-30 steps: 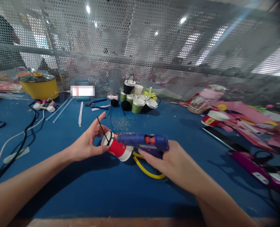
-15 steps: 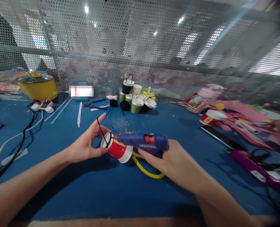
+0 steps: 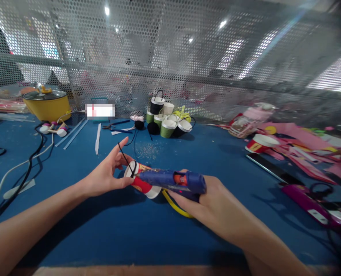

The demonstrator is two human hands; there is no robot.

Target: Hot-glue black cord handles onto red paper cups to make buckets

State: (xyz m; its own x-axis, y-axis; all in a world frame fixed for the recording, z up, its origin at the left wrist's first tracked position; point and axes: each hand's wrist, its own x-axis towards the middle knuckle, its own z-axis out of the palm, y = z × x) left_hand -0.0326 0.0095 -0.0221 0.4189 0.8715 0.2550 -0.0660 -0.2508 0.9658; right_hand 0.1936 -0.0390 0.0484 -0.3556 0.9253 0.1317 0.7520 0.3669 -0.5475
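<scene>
A red and white paper cup [image 3: 144,188] lies tilted on its side, its white end toward my left hand [image 3: 110,172], which grips that end between thumb and fingers. Black cord [image 3: 124,156] wraps around the cup near this end and runs up over my raised index finger. My right hand [image 3: 209,199] is closed around the handle of a blue glue gun [image 3: 170,181]. The gun's nozzle points left and meets the cord at the cup's white end. Below the gun, a yellow tube-like loop [image 3: 176,207] shows in part; its ends are hidden.
At the back stand several small cord-handled cups [image 3: 167,128], with black cord balls [image 3: 153,128] beside them. Pliers [image 3: 117,124] and a yellow pot [image 3: 48,109] are to the left. On the right lie a phone [image 3: 270,168], a purple power strip [image 3: 311,203] and pink scraps [image 3: 305,153].
The glue gun's tip has shifted slightly down and left along the cord at the cup's white end. My left hand keeps its hold on the cup.
</scene>
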